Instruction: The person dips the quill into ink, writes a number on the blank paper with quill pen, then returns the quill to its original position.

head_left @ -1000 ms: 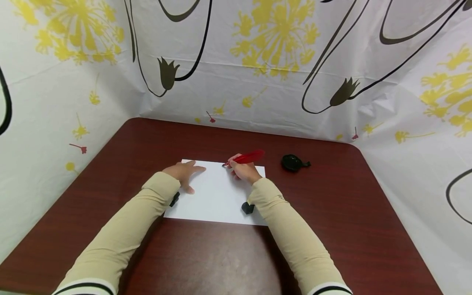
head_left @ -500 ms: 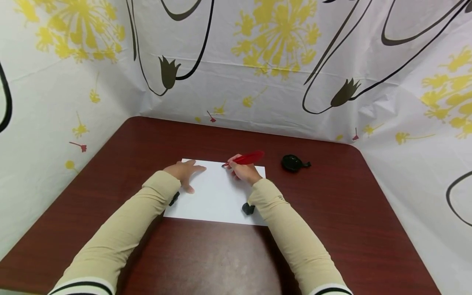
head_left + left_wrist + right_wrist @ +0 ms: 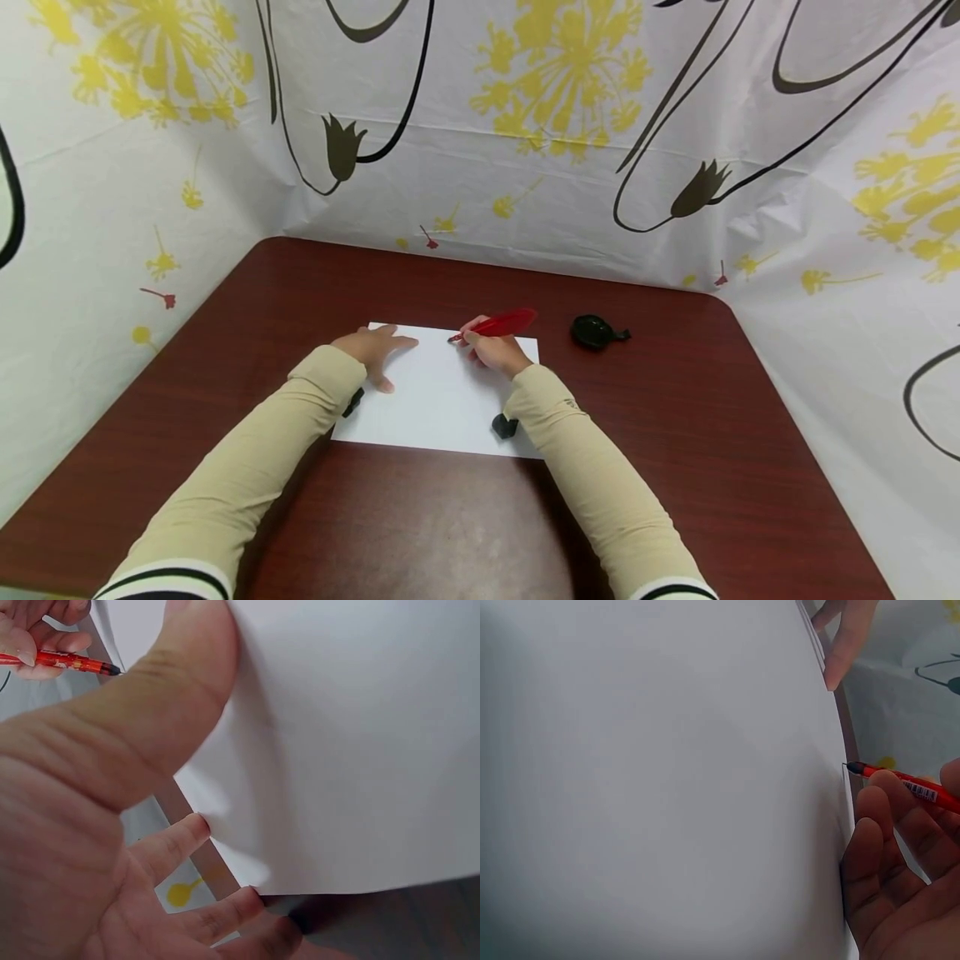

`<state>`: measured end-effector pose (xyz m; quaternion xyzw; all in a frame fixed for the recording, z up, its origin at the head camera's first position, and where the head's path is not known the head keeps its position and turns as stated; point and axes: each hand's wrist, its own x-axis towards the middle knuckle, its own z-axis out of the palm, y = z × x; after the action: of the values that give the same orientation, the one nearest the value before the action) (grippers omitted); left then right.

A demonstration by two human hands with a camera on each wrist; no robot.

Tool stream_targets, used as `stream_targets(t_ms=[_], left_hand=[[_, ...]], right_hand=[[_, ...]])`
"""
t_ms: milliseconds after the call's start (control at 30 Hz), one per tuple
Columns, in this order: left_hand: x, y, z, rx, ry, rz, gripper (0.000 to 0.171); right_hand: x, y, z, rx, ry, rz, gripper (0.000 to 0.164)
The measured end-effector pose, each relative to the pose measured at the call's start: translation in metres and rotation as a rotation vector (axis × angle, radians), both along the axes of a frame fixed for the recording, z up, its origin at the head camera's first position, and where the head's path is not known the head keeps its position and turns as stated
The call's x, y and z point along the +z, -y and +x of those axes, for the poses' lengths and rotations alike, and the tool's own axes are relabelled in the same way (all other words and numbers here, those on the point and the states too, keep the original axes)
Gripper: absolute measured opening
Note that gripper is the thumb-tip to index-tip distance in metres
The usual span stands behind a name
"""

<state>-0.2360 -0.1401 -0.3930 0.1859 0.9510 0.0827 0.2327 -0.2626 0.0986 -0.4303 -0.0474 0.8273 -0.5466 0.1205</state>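
Observation:
A white sheet of paper (image 3: 438, 396) lies on the table. My left hand (image 3: 372, 352) rests on its far left corner with thumb and fingers spread. In the left wrist view, the left thumb (image 3: 172, 697) lies across the paper. My right hand (image 3: 495, 350) pinches a red feather pen (image 3: 510, 322) near the far edge. The feather end points right and the black tip points left at the sheet. The right wrist view shows the pen's red barrel (image 3: 922, 791) with a barcode label, its tip at the paper. Any mark there is too faint to tell.
A small black dish (image 3: 592, 332) with a short handle stands right of the paper on the dark red table (image 3: 420, 517). Black wrist pieces (image 3: 505, 425) show under the cuffs. A white flower-patterned sheet (image 3: 450, 167) hangs behind and at both sides.
The pen tip has shifted very slightly left and nearer to me, with the right hand. My left hand keeps its place on the paper.

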Motion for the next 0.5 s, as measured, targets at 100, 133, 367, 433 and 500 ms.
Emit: stream_targets(t_ms=[100,133,367,433,500], left_hand=[[0.0012,0.0001,0.0008,0.004,0.001,0.008,0.090],[0.0015,0.0003,0.0010,0.006,0.000,0.008,0.090],[0.0025,0.0000,0.0000,0.027,0.014,0.009,0.090],[0.0022,0.0002,-0.0001,0.028,0.015,0.005,0.090],[0.0022,0.0003,0.0001,0.026,0.012,0.004,0.090]], right_hand=[[-0.0002,-0.0002,-0.0001,0.002,-0.001,0.011,0.011],[-0.0002,-0.0003,0.0000,0.000,0.000,0.013,0.011],[0.0001,-0.0013,0.0007,0.019,-0.010,0.015,0.012],[0.0012,-0.0011,0.0018,0.031,-0.018,0.018,0.012],[0.0020,-0.0013,0.0029,0.035,-0.020,0.022,0.012]])
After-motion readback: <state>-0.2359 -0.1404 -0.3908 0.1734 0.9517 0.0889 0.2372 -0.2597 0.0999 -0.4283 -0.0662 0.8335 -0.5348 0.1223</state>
